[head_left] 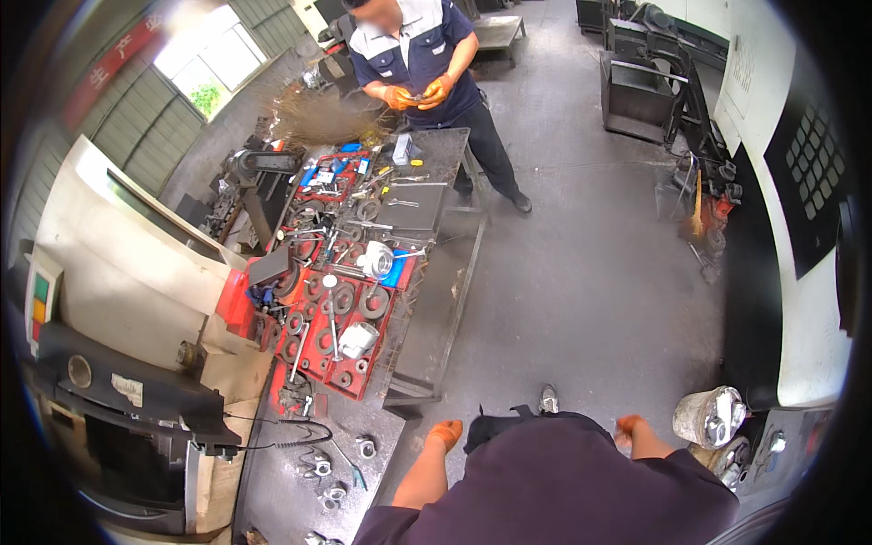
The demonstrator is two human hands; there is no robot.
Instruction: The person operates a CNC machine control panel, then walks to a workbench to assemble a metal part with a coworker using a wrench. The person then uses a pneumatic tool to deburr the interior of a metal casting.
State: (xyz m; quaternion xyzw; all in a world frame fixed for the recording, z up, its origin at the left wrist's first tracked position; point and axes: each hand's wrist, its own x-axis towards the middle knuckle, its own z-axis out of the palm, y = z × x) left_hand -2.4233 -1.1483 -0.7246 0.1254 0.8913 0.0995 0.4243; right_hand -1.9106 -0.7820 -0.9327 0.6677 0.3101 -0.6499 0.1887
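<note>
My left hand [445,434], in an orange glove, hangs beside my body, close to the near corner of the work table. Its fingers look curled in, and no object shows in them. On the other side, my right hand [627,427] hangs at my hip, also gloved in orange. Its fingers are small and blurred, so their pose is unclear. The work table [420,313] carries red trays [368,386] with several metal rings and a white cup-shaped part [358,340]. Metal fittings [365,446] lie on the grey surface to my left.
A co-worker [422,59] in orange gloves stands at the table's far end, holding a small object. White machines flank the aisle. A dirty white bucket [708,416] with metal parts stands at right. Farther back are a black metal cart [633,100] and a broom [698,213].
</note>
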